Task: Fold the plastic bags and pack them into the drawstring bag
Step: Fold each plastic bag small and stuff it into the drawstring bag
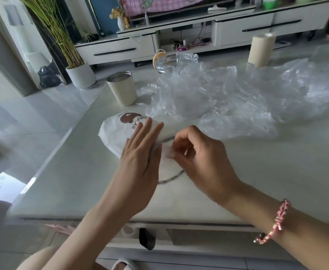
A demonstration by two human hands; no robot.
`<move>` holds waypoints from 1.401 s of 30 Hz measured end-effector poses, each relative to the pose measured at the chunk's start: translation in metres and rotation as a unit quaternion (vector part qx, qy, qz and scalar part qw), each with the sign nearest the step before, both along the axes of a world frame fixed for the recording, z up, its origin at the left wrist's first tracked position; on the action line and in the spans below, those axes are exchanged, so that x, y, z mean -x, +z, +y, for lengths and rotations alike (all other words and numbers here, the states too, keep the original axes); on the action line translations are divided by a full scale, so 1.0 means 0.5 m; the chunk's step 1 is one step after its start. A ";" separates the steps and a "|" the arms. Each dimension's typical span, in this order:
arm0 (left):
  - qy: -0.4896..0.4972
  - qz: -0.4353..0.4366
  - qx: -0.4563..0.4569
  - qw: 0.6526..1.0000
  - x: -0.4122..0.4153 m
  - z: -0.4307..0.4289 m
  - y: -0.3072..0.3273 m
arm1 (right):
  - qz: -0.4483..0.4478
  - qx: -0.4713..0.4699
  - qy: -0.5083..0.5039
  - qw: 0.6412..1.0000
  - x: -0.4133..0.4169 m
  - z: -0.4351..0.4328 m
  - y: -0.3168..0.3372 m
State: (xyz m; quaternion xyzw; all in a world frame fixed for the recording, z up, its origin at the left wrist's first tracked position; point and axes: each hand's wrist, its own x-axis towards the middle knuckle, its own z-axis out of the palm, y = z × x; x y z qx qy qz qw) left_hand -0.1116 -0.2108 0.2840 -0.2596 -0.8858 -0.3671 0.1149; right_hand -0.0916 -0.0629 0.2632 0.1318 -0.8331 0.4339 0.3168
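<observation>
Plastic bags (247, 94), clear and crumpled, are seen heaped loose over the far right part of the table (77, 172). None in the heap is folded. A count cannot be made, as the films overlap.

Drawstring bag (114, 134), white with a brown bear print, is laid flat toward the left edge of the table, roughly midway between the near and far edges. It is pressed down by the left hand (140, 154), fingers straight and close together, palm on the cloth.

Just beside it, at the bag's right end, a small translucent piece (168, 152) is pinched between thumb and fingertips of the right hand (202, 158). This piece is judged to be one folded plastic bag. Whether it is partly inside the mouth cannot be told, since the opening is covered by the left hand.

A grey cord (172, 177), taken to be the drawstring, is seen slack on the table near both hands, so the mouth is judged not drawn shut.

Progress, as a judgement: early. One folded bag is at the point of being packed. Contents inside the drawstring bag cannot be verified. Folding and packing of the whole heap remains, and closing the cord after that.

A cup (121, 88), a glass dish (176, 62) and a paper roll (261, 49) are noted along the far side, apart from the work.
</observation>
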 end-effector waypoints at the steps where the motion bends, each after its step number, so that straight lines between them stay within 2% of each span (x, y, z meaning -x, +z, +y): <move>1: -0.016 0.001 -0.008 1.000 -0.009 0.006 -0.001 | 0.040 -0.019 -0.048 0.998 0.004 -0.001 -0.004; 3: -0.044 0.004 -0.023 0.999 -0.023 0.015 -0.010 | 0.122 -0.016 -0.131 0.984 0.015 0.006 -0.005; 5: -0.079 0.013 -0.022 0.997 -0.035 0.026 -0.025 | 0.145 -0.020 -0.171 0.974 0.027 0.018 -0.005; 7: -0.105 0.036 0.014 0.994 -0.045 0.039 -0.047 | 0.088 -0.037 -0.173 0.980 0.034 0.031 -0.012; 11: -0.109 0.092 0.097 0.985 -0.046 0.055 -0.092 | -0.135 -0.047 -0.116 0.983 0.040 0.042 -0.027; 13: -0.105 0.111 0.126 0.980 -0.031 0.050 -0.110 | -0.141 -0.116 -0.093 0.979 0.037 0.047 -0.020; 16: -0.083 0.130 0.161 0.975 0.011 0.028 -0.130 | -0.080 -0.248 -0.048 0.964 0.024 0.059 -0.005; 19: -0.018 0.149 0.200 0.968 0.067 -0.010 -0.139 | -0.126 -0.239 -0.069 0.960 0.020 0.094 0.007; 23: 0.072 0.071 0.214 0.972 0.145 -0.075 -0.122 | -0.315 -0.271 -0.139 0.899 0.049 0.174 0.003; 24: 0.080 0.054 0.224 0.970 0.155 -0.082 -0.115 | -0.321 -0.257 -0.150 0.899 0.055 0.184 -0.004; 26: 0.099 0.018 0.235 0.967 0.161 -0.073 -0.100 | -0.268 -0.244 -0.182 0.914 0.063 0.193 -0.016; 29: 0.107 0.019 0.153 0.982 0.141 -0.031 -0.086 | -0.188 -0.230 -0.185 0.937 0.064 0.185 -0.018; 31: 0.056 0.073 0.098 0.991 0.114 -0.006 -0.073 | -0.162 -0.165 -0.129 0.964 0.052 0.164 0.004; 33: -0.019 0.087 0.052 0.995 0.084 0.015 -0.058 | -0.175 -0.094 -0.045 0.979 0.032 0.141 0.025; 36: -0.093 0.030 -0.012 0.995 0.045 0.050 -0.034 | -0.230 -0.032 0.051 0.971 0.006 0.115 0.042; 38: -0.105 -0.045 -0.101 0.988 0.031 0.071 -0.021 | -0.263 0.042 0.104 0.958 -0.008 0.109 0.052; 40: -0.073 -0.100 -0.198 0.972 0.026 0.087 -0.014 | -0.323 0.106 0.132 0.931 -0.020 0.123 0.062; 42: -0.001 -0.135 -0.271 0.953 0.029 0.091 -0.017 | -0.379 0.070 0.134 0.913 -0.034 0.140 0.065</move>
